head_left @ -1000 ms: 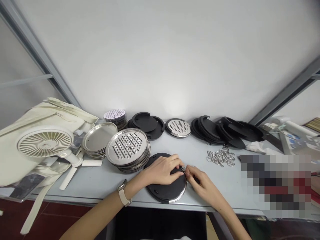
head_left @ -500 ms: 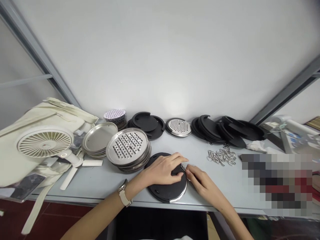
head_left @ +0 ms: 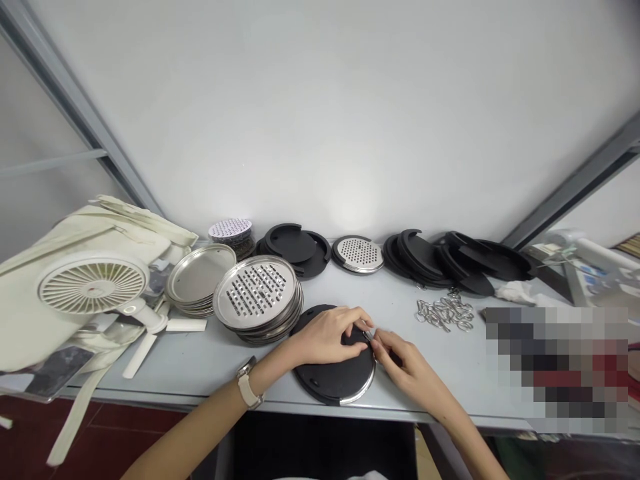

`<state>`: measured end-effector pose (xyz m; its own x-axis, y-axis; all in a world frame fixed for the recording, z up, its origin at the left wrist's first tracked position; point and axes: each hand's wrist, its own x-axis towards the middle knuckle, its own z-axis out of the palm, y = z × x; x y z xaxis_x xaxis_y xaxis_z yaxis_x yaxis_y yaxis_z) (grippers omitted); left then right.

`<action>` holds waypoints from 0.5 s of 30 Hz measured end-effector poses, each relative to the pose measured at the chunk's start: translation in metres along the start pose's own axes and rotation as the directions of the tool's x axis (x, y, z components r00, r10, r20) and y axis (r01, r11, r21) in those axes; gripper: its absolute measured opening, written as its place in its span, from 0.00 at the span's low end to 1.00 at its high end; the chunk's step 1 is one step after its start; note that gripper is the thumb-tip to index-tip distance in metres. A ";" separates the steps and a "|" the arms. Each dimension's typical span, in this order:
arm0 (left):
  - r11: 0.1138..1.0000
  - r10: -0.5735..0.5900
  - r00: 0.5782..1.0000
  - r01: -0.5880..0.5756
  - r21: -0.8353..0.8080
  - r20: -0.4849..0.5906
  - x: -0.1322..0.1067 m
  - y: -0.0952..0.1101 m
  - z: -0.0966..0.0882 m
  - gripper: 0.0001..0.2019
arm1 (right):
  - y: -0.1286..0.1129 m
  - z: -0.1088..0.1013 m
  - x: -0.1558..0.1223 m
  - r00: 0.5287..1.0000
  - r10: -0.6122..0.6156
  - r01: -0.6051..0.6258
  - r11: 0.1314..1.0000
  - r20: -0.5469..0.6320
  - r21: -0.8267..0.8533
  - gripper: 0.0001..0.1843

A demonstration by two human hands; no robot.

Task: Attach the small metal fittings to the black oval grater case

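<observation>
A round black disc (head_left: 335, 383) with a silvery metal rim at its lower right lies near the table's front edge. Across its top rests my left hand (head_left: 333, 338), thumb and forefinger apart. The forefinger is bent down towards a small metal wire loop (head_left: 367, 335) at the disc's right edge. My right hand (head_left: 404, 360) pinches that loop between thumb and fingers, which partly hide it. More wire loops (head_left: 445, 313) lie in a loose pile to the right. Left of the disc stands a stack of round metal grater plates (head_left: 260, 293).
Plain metal discs (head_left: 200, 277) are stacked further left, beside a white handheld fan (head_left: 95, 287) and a cream bag (head_left: 30, 307). Along the wall lie black round holders (head_left: 295, 247), a perforated plate (head_left: 359, 253) and more black holders (head_left: 423, 257). A blurred patch (head_left: 555, 367) covers the right.
My left forefinger, stretched out before, has bent down towards the wire loop. My right hand keeps its pinch at the disc's edge, and the disc stays in place.
</observation>
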<state>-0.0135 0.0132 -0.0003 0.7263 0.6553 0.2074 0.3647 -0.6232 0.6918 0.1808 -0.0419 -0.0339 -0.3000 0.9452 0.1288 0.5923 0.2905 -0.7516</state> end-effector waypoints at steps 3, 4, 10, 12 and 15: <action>0.999 -0.012 1.000 0.012 -0.041 0.003 0.000 -0.001 0.000 0.15 | 0.002 0.001 0.000 1.000 0.005 -0.005 1.000 0.005 -0.014 0.17; 0.999 -0.014 1.000 0.014 -0.051 0.003 0.000 -0.001 0.000 0.15 | 0.003 0.001 0.000 1.000 0.004 -0.004 1.000 0.007 -0.017 0.17; 0.997 -0.005 1.000 0.004 -0.074 -0.008 0.000 -0.001 -0.001 0.14 | 0.000 0.000 0.000 1.000 0.003 -0.003 1.000 0.012 -0.025 0.17; 0.996 -0.002 1.000 0.001 -0.084 -0.013 0.000 -0.001 -0.001 0.13 | -0.001 0.000 0.000 1.000 0.009 -0.009 1.000 0.007 -0.014 0.17; 0.995 -0.008 1.000 0.007 -0.098 -0.010 0.000 -0.001 -0.001 0.14 | -0.001 0.000 0.000 1.000 0.025 -0.025 1.000 -0.002 0.011 0.17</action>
<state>-0.0142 0.0142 0.0000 0.7173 0.6647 0.2091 0.3106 -0.5736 0.7579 0.1806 -0.0423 -0.0333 -0.2834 0.9525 0.1114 0.5916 0.2650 -0.7614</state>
